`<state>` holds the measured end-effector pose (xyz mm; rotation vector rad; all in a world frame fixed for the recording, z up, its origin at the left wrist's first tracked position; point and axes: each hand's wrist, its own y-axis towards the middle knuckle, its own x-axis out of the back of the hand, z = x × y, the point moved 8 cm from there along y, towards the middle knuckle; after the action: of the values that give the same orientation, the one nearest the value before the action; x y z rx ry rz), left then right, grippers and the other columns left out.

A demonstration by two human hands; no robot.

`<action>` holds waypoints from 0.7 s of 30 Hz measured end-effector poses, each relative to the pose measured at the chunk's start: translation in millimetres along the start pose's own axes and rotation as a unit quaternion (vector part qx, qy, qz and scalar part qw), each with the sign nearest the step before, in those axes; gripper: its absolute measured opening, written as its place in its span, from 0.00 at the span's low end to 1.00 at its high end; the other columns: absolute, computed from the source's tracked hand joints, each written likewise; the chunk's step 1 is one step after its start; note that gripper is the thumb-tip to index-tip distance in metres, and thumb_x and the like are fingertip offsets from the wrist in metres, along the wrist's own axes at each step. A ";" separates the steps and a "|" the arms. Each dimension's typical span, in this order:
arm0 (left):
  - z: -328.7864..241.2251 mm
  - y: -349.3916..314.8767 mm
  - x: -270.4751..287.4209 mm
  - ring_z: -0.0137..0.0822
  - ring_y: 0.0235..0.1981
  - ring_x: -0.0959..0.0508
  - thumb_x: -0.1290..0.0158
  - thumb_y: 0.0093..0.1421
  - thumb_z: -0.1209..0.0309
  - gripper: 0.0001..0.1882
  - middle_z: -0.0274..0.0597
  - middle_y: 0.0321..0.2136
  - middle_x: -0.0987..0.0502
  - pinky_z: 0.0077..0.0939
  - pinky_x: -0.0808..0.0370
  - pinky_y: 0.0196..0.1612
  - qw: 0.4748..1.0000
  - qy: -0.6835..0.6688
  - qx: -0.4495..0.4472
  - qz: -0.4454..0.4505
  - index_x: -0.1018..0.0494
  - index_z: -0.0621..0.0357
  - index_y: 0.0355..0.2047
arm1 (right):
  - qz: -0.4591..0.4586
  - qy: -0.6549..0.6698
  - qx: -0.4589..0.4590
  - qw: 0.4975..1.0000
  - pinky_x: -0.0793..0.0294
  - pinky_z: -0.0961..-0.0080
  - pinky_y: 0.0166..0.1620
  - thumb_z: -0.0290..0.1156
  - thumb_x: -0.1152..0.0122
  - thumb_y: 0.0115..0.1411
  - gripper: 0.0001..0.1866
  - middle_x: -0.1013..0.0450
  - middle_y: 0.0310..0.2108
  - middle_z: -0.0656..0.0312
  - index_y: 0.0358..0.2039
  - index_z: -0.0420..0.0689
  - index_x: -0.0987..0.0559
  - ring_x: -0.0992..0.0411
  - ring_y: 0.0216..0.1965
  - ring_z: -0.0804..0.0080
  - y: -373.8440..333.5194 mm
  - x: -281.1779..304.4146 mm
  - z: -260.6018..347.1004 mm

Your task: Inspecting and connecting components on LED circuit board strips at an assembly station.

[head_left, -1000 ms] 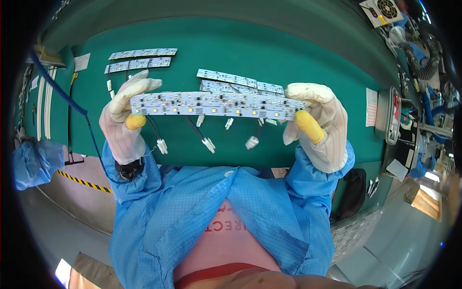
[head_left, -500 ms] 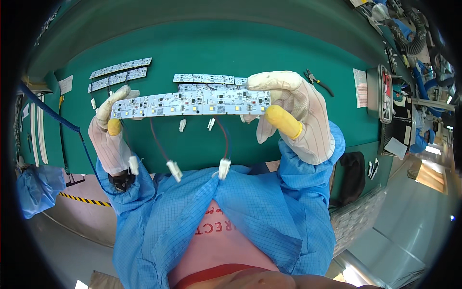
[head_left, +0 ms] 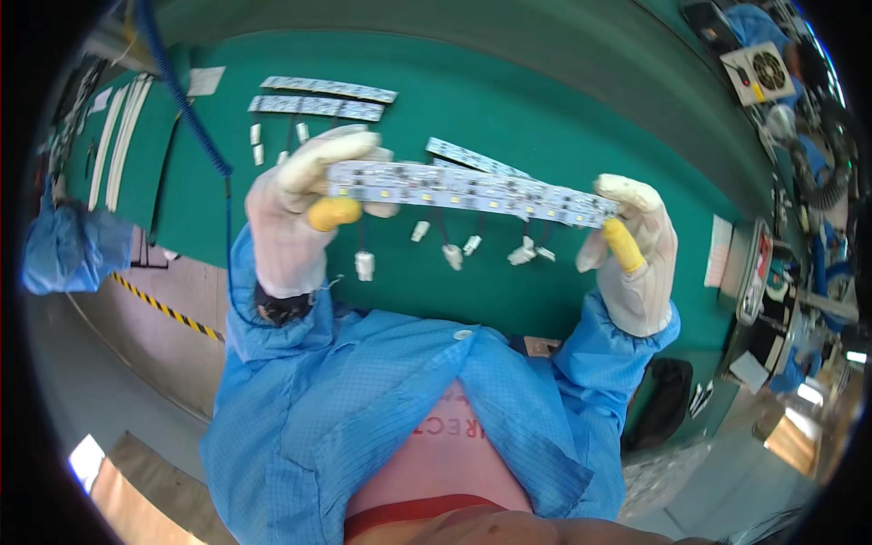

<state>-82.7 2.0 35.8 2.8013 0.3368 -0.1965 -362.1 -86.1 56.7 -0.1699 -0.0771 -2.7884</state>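
Note:
Between my hands I hold up a long white LED circuit board strip [head_left: 472,193], its face with square LEDs and small dark components toward me. My gloved left hand [head_left: 309,204] pinches its left end, the yellow-covered thumb at the lower edge and the fingers behind. The right end is pinched the same way by my right hand [head_left: 643,254], also gloved with a yellow thumb cover. Leads with white connectors [head_left: 364,266] hang below the strip. Partly hidden behind it, another LED board [head_left: 468,156] lies on the table.
The table has a green mat [head_left: 509,82]. Two more LED boards [head_left: 327,89] with connectors lie at the far left. A blue coiled cord [head_left: 195,118] hangs at left, near long white strips [head_left: 127,136]. A metal tray [head_left: 752,272] stands at the right edge beside a paper sheet [head_left: 719,250].
The view has turned, so the table's contents appear shifted. The held strip now tilts down to the right, and its right end is farther right in view. Both hands still grip it.

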 end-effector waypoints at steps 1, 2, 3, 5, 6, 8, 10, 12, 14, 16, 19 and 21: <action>-4.6 -1.1 -5.1 0.39 0.38 0.19 0.40 0.53 0.50 0.34 0.55 0.39 0.21 0.33 0.23 0.45 0.997 0.057 0.049 -0.025 0.28 0.68 0.48 | 0.013 0.004 0.004 1.000 0.38 0.86 0.21 0.47 0.38 0.59 0.27 0.30 0.23 0.62 0.48 0.37 0.28 0.33 0.17 0.80 1.9 -0.2 -0.6; -11.2 0.7 -7.0 0.39 0.39 0.20 0.41 0.53 0.48 0.34 0.52 0.36 0.20 0.38 0.27 0.50 0.993 0.118 0.011 -0.003 0.27 0.67 0.48 | 0.022 -0.015 0.004 1.000 0.36 0.85 0.23 0.44 0.41 0.61 0.24 0.29 0.23 0.61 0.49 0.38 0.28 0.32 0.18 0.78 3.9 1.5 -3.0; -16.4 3.0 -9.6 0.39 0.40 0.20 0.43 0.54 0.46 0.33 0.49 0.33 0.19 0.42 0.31 0.56 0.984 0.176 -0.027 0.022 0.26 0.66 0.47 | 0.027 -0.035 0.004 0.999 0.33 0.83 0.24 0.41 0.44 0.62 0.22 0.28 0.24 0.59 0.50 0.38 0.28 0.30 0.19 0.76 5.0 3.3 -5.7; -19.7 2.0 -14.0 0.34 0.40 0.21 0.47 0.54 0.41 0.35 0.39 0.26 0.18 0.46 0.38 0.60 0.979 0.198 -0.015 0.053 0.26 0.62 0.47 | 0.037 -0.035 0.015 0.999 0.34 0.83 0.23 0.45 0.44 0.62 0.24 0.29 0.21 0.60 0.50 0.38 0.28 0.31 0.19 0.77 7.8 1.1 -9.2; -25.1 3.3 -16.6 0.34 0.39 0.21 0.48 0.54 0.41 0.35 0.38 0.25 0.18 0.47 0.39 0.61 0.974 0.205 -0.065 0.073 0.26 0.62 0.47 | 0.038 -0.037 0.010 0.999 0.34 0.83 0.24 0.45 0.44 0.63 0.24 0.29 0.20 0.60 0.50 0.38 0.28 0.31 0.19 0.77 9.0 1.3 -10.5; -31.8 3.1 -17.3 0.33 0.39 0.21 0.48 0.55 0.41 0.35 0.37 0.24 0.18 0.48 0.40 0.61 0.966 0.212 -0.115 0.091 0.26 0.62 0.47 | 0.040 -0.039 0.005 0.998 0.33 0.83 0.24 0.44 0.45 0.63 0.23 0.30 0.19 0.61 0.49 0.38 0.28 0.31 0.19 0.77 11.1 -1.0 -12.8; -35.8 2.9 -18.2 0.34 0.38 0.21 0.46 0.56 0.44 0.33 0.42 0.29 0.19 0.42 0.32 0.56 0.956 0.239 -0.139 0.095 0.27 0.63 0.48 | 0.041 -0.036 0.004 0.999 0.33 0.82 0.24 0.43 0.46 0.64 0.22 0.30 0.18 0.61 0.49 0.38 0.28 0.31 0.19 0.77 11.9 -2.0 -13.8; -27.0 2.5 -11.6 0.34 0.37 0.21 0.45 0.57 0.49 0.31 0.44 0.32 0.19 0.36 0.29 0.51 0.977 0.192 -0.079 0.050 0.27 0.64 0.49 | 0.030 -0.059 0.002 0.998 0.32 0.82 0.24 0.42 0.46 0.64 0.21 0.29 0.18 0.61 0.49 0.38 0.28 0.30 0.19 0.77 9.7 -1.9 -11.4; -3.4 3.0 2.2 0.32 0.36 0.20 0.41 0.57 0.69 0.22 0.46 0.39 0.21 0.25 0.24 0.43 0.999 0.038 0.034 -0.010 0.27 0.65 0.51 | 0.025 -0.056 0.003 0.998 0.32 0.82 0.25 0.38 0.45 0.63 0.19 0.29 0.17 0.61 0.48 0.37 0.28 0.30 0.19 0.78 4.0 -4.3 -5.4; 7.6 6.8 10.9 0.33 0.37 0.20 0.42 0.59 0.71 0.21 0.46 0.39 0.21 0.23 0.25 0.45 0.997 0.034 0.054 -0.032 0.28 0.67 0.52 | 0.045 -0.068 0.012 0.997 0.32 0.82 0.26 0.37 0.44 0.63 0.19 0.28 0.19 0.61 0.48 0.37 0.28 0.29 0.19 0.78 -3.8 -7.4 5.8; 14.4 9.5 15.9 0.33 0.37 0.19 0.43 0.60 0.71 0.21 0.46 0.38 0.20 0.22 0.25 0.45 0.997 0.050 0.051 -0.033 0.29 0.67 0.52 | 0.074 0.000 0.024 0.997 0.33 0.83 0.27 0.33 0.41 0.61 0.19 0.26 0.25 0.59 0.49 0.36 0.28 0.29 0.20 0.78 -11.6 -15.8 11.0; 13.3 9.1 15.5 0.32 0.37 0.19 0.43 0.60 0.70 0.21 0.46 0.37 0.20 0.21 0.26 0.46 0.998 0.042 0.034 -0.031 0.29 0.66 0.52 | 0.046 -0.023 0.034 0.998 0.35 0.84 0.21 0.36 0.39 0.60 0.21 0.28 0.26 0.58 0.48 0.35 0.29 0.30 0.17 0.77 -7.3 -13.1 9.1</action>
<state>-66.8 -7.4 23.2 2.8749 0.4447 -0.1066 -351.4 -74.1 63.9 -0.2146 -0.1709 -2.6861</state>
